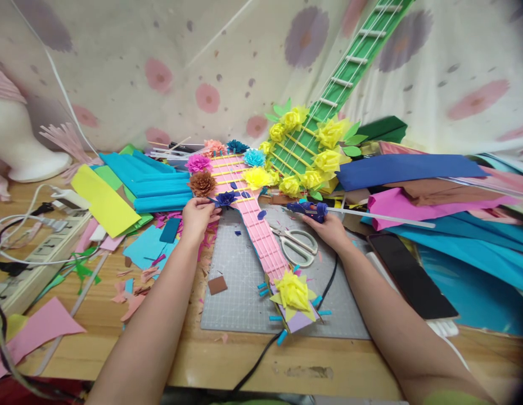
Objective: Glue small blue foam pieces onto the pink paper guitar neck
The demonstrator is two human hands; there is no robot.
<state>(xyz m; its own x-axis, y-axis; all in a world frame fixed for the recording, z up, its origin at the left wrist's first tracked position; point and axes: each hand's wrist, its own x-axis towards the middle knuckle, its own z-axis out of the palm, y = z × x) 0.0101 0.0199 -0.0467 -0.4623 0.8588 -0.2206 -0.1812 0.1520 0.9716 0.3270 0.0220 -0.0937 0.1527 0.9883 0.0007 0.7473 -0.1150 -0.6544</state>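
A flower-printed cloth hangs behind a wooden table (118, 332) crowded with coloured paper sheets, where a grey cutting mat (244, 281) carries a pink paper guitar (261, 230) trimmed with paper flowers; a green paper guitar (329, 90) leans against the cloth beyond it. The left hand (197, 216) has its fingers pinched together on a dark blue paper flower (226, 198), pressing it against the pink body near its lower left edge. The flower looks feather-light, soft and easily crushed, so a gentle pinch at its base or outer petals seems the safest hold. The right hand (329, 228) is wrapped closed around a blue glue gun (306, 209), nozzle pointing left toward the flower, a clear glue stick (379, 217) jutting out behind; the gun looks rigid and light, best gripped at the handle, well clear of the tip, likely hot. Its black cord (261, 354) trails across the mat and over the table's near edge. Scissors (295, 243) lie just beside the right hand, hemming its room; the freest space is the bare mat left of the guitar neck, while paper scraps and a power strip (37, 253) crowd the left side
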